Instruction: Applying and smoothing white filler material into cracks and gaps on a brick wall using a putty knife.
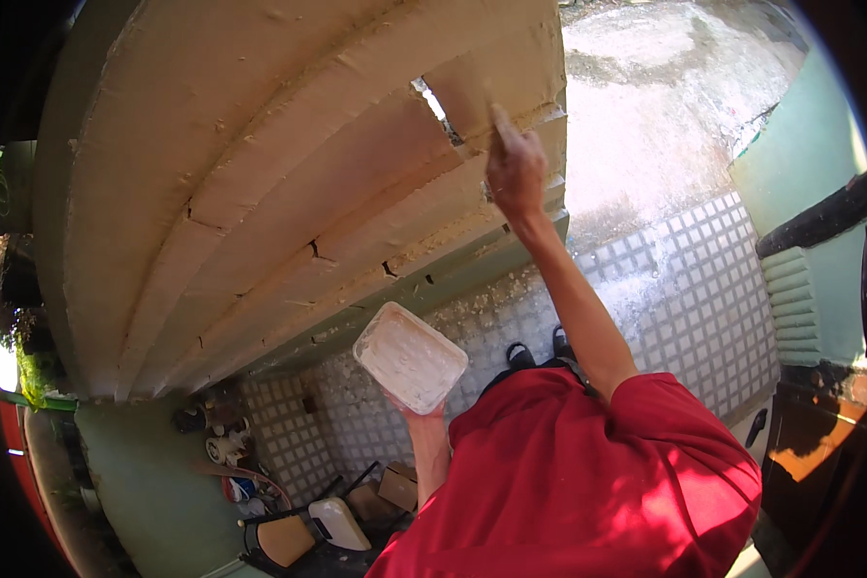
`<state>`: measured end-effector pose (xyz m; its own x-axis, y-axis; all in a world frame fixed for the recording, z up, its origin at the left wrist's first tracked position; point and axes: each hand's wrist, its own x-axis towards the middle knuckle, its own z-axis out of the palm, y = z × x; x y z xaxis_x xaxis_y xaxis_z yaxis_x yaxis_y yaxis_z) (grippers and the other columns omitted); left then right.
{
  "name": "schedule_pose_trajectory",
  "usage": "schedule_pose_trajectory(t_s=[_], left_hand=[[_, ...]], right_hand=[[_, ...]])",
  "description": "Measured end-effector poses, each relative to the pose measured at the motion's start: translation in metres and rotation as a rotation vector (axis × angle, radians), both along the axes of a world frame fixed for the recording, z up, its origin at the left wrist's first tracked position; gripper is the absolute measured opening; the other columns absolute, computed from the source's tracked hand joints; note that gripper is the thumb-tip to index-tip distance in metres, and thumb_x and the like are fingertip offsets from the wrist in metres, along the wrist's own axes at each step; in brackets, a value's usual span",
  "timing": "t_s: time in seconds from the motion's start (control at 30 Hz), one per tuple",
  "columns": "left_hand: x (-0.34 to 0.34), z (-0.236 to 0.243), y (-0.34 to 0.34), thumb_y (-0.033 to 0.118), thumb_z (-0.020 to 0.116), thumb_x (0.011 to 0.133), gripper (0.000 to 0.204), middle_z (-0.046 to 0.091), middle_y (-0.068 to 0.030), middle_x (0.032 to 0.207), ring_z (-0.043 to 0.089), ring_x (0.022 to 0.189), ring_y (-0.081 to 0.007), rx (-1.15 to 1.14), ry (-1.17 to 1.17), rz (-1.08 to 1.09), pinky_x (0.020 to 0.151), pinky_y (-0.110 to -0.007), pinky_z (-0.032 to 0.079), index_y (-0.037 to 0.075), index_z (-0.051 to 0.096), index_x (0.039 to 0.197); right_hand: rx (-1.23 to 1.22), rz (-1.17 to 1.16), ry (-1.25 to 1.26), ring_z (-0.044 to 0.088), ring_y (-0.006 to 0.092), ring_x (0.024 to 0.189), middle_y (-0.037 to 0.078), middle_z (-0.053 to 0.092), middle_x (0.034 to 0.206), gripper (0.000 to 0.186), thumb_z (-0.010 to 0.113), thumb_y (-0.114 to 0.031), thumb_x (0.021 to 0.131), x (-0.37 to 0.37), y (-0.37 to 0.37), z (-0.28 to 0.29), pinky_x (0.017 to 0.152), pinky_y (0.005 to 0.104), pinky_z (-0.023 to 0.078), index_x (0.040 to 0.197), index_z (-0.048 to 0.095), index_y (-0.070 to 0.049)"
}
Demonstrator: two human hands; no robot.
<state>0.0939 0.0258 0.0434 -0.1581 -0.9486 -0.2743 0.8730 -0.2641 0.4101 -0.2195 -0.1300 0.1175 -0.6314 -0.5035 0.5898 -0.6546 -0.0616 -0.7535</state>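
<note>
My right hand (515,173) is raised at a large beige, rough-surfaced panel (212,144) with seams, cracks and a slit-like gap. Its fingers are curled; a pale narrow shape points up toward the panel, and I cannot make out whether it is a finger or a small tool. My left hand (416,407) holds a white rectangular plastic tray (409,356) from below, its fingers mostly hidden. The tray has pale paste smeared inside.
Below are a tiled floor (684,299) and my sandalled feet. Chairs (275,539), cardboard boxes (397,486) and assorted containers stand at lower left. A green wall (790,125) with a dark horizontal post (819,212) is at right, beside bright pavement.
</note>
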Motion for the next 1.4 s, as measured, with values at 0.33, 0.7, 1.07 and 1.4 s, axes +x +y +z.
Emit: schedule_pose_trajectory(t_s=[0.33,0.7,1.07,1.4], left_hand=[[-0.022,-0.002,0.018,0.051,0.043,0.099,0.056,0.053,-0.0066,0.145,0.054,0.129,-0.0348,0.043,-0.005,0.089,0.105,-0.06,0.044,0.02,0.049,0.145],[-0.024,-0.008,0.043,0.052,0.04,0.099,0.057,0.053,-0.0061,0.145,0.054,0.129,-0.0351,0.13,-0.02,0.184,0.106,-0.06,0.043,0.02,0.048,0.146],[0.025,-0.027,0.023,0.052,0.039,0.099,0.056,0.053,-0.0051,0.145,0.054,0.129,-0.033,0.092,-0.01,0.139,0.105,-0.058,0.046,0.021,0.048,0.145],[0.106,-0.038,-0.012,0.052,0.04,0.099,0.057,0.049,-0.0038,0.149,0.05,0.133,-0.0328,0.059,-0.043,0.081,0.108,-0.059,0.043,0.022,0.043,0.148]], right_hand=[[-0.101,0.128,-0.034,0.054,0.0352,0.072,0.02,0.066,0.087,0.054,0.052,0.0,0.087,0.039,-0.021,-0.023,0.065,0.0455,0.048,0.141,0.054,-0.011],[-0.355,0.442,-1.263,0.054,0.0085,0.058,0.001,0.062,0.074,0.015,0.062,-0.013,0.09,0.025,0.035,-0.02,0.055,0.0264,0.044,0.088,0.07,0.0],[-0.06,0.565,-1.164,0.066,0.014,0.068,0.007,0.068,0.081,0.027,0.057,-0.025,0.093,0.074,0.013,-0.011,0.059,0.0279,0.054,0.096,0.068,-0.001],[-0.059,0.632,-0.983,0.071,0.0216,0.078,0.014,0.07,0.088,0.031,0.051,-0.019,0.098,0.078,-0.038,-0.008,0.077,0.0329,0.062,0.098,0.066,0.008]])
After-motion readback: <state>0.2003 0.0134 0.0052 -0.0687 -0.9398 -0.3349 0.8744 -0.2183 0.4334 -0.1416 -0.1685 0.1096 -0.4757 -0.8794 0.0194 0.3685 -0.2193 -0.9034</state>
